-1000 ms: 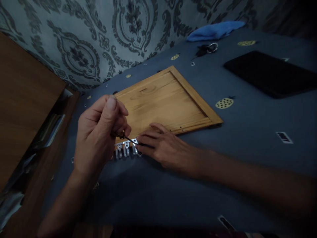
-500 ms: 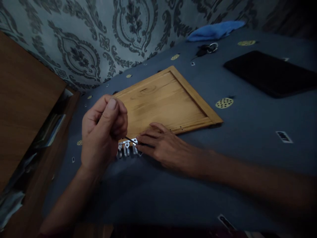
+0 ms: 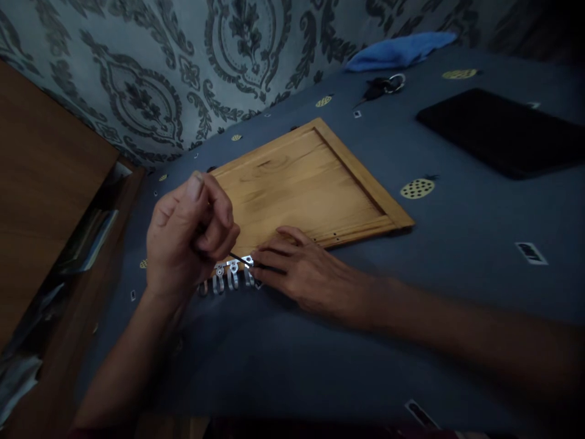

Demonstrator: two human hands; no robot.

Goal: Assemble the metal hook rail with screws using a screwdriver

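My left hand (image 3: 189, 231) is raised in a closed fist, wrapped round what looks like a screwdriver. Its handle is hidden in my fingers. The thin dark shaft of the screwdriver (image 3: 240, 258) slants down to the right, its end at a silver metal hook rail (image 3: 233, 272) with several curved hooks. This rail lies along the near edge of a framed wooden board (image 3: 292, 183). Palm down, my right hand (image 3: 304, 271) rests on that edge, its fingertips pressed on the rail's right end beside the shaft tip. The thumb is hidden.
A dark blue cloth with pineapple prints (image 3: 347, 366) covers the surface. Beyond the board lie a bunch of keys (image 3: 384, 86), a blue cloth (image 3: 402, 52) and a flat black object (image 3: 503, 134). Wooden shelving (image 3: 50, 195) stands at left, against a patterned wall (image 3: 192, 67).
My left fist has turned slightly and shifted a little to the left, its fingers loosening somewhat round the handle. More of the hook rail shows. My right hand has stayed in place.
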